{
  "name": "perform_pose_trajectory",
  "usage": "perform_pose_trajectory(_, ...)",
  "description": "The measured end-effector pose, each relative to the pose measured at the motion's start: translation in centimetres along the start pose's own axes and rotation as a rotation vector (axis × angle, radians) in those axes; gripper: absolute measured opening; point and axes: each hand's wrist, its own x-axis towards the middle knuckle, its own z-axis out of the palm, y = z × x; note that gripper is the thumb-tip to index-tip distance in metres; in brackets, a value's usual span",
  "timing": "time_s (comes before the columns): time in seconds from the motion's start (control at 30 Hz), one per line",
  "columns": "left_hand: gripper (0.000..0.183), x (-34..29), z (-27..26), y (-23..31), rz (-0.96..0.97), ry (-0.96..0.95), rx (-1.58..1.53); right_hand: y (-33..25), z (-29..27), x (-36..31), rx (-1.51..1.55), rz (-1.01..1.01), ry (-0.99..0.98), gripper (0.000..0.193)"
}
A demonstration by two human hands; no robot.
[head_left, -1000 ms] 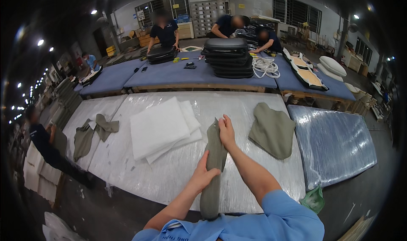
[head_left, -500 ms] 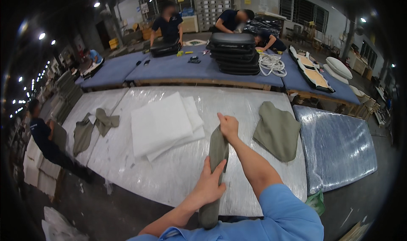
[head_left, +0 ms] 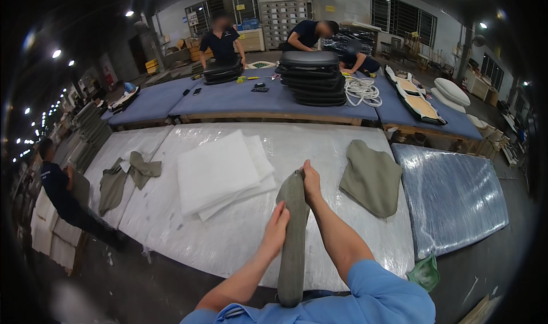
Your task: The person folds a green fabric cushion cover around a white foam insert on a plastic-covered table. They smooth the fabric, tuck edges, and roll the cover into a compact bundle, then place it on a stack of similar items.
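A long, narrow olive-grey fabric-covered cushion [head_left: 293, 241] stands between my hands, its lower end close to my body and its far end over the wrapped table. My right hand [head_left: 311, 184] grips the far end along its right edge, thumb pointing up. Lower down, my left hand [head_left: 275, 228] is closed on the left edge. The fingers behind the fabric are partly hidden. Folded white padding sheets [head_left: 217, 173] lie to the left of the cushion, and a flat olive-grey fabric cover [head_left: 371, 178] lies to its right.
Plastic film covers the work table [head_left: 171, 233]. Olive-grey fabric pieces [head_left: 123, 178] lie at left, a blue wrapped panel [head_left: 451, 198] at right. Across, a blue table [head_left: 251, 98] bears stacked black cushions [head_left: 311, 79] and white rope [head_left: 362, 90]. Several people work around.
My left hand has slid up along the cushion toward its far end. My right hand has shifted slightly down, and the cushion has turned to show a broader face.
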Motion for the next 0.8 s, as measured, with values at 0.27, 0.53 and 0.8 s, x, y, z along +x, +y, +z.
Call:
perform_pose_trajectory(0.27, 0.065, 15.1, -2.3, 0.9, -0.277, -0.191, -0.08, -0.2, 0.4, -2.9, -0.027, -0.063, 0.075, 0.049)
perform_pose_trajectory(0.53, 0.021, 18.5, -1.5, -0.4, 0.237, -0.05, 0.096, -0.3, -0.2, -3.5, -0.024, -0.043, 0.12, 0.049)
perform_pose_trajectory(0.8, 0.021, 17.9, 0.3, 1.0, 0.237, 0.177, 0.048, -0.7, -0.3, -4.3, 0.005, -0.173, 0.018, 0.043)
